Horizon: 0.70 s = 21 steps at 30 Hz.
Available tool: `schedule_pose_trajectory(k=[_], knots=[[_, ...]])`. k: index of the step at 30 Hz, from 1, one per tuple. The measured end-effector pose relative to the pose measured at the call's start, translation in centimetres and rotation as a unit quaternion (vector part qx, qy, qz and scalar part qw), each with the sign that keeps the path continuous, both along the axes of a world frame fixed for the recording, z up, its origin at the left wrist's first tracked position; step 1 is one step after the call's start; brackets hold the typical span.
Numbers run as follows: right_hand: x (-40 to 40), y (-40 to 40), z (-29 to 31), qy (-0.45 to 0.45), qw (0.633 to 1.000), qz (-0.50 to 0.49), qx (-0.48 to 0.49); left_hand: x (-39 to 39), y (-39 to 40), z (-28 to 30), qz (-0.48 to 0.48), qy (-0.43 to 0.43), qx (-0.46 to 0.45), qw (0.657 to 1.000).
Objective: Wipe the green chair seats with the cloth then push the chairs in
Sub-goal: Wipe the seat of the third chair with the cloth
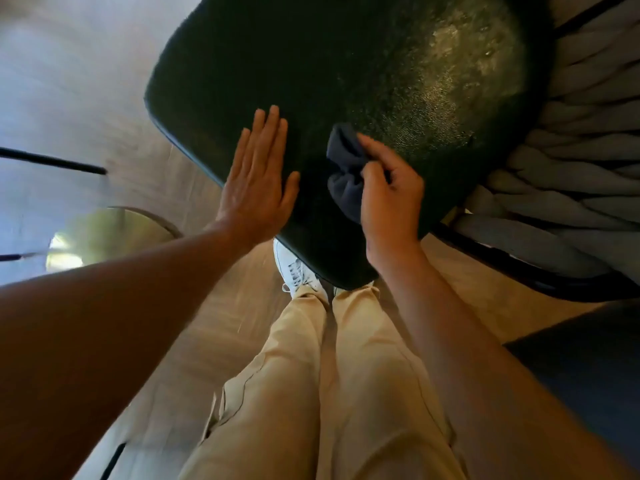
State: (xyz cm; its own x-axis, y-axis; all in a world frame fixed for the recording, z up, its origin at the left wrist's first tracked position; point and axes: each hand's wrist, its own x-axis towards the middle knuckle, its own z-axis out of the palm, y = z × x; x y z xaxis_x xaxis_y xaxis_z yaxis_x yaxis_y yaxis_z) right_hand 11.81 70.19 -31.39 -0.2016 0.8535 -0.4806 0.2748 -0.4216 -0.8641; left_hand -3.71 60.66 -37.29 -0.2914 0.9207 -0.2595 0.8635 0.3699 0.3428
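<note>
The chair seat [329,81] fills the upper centre of the frame. On its lower edge the left hand [258,181] lies flat; just right of it the right hand [391,202] holds the cloth [346,168] on the seat. The woven chair back [571,150] rises at right. A round base [114,233], perhaps a bench foot, sits on the floor [86,81] at left.

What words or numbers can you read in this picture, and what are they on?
None. No words, numbers or logos show on the seat, the cloth, the shoe or the trousers.
</note>
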Motion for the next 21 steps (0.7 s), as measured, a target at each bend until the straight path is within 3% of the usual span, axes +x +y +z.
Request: schedule_pose_trajectory(k=[4, 7, 9, 14, 21], knots=[[-4.9, 4.8, -1.5, -0.035, 0.969, 0.192, 0.154, 1.8, -2.7, -0.2, 0.095, 0.013, 0.009, 0.995], [-7.0, 6.3, -4.4, -0.142, 0.869, 0.376, 0.289, 3.1, -3.3, -1.1, 0.129, 0.028, -0.001, 0.991], [-7.6, 6.2, -6.1, -0.164, 0.830, 0.414, 0.336, 3.3, -3.2, -1.7, 0.134, 0.045, 0.005, 0.990], [-7.3, 5.7, -7.4, -0.105, 0.845, 0.367, 0.373, 3.3, -3.3, -2.7, 0.142, 0.058, 0.041, 0.987], [-3.7, 2.9, -6.2, -0.074, 0.822, 0.442, 0.351, 3.1, -4.0, -2.4, 0.140, 0.024, 0.060, 0.988]])
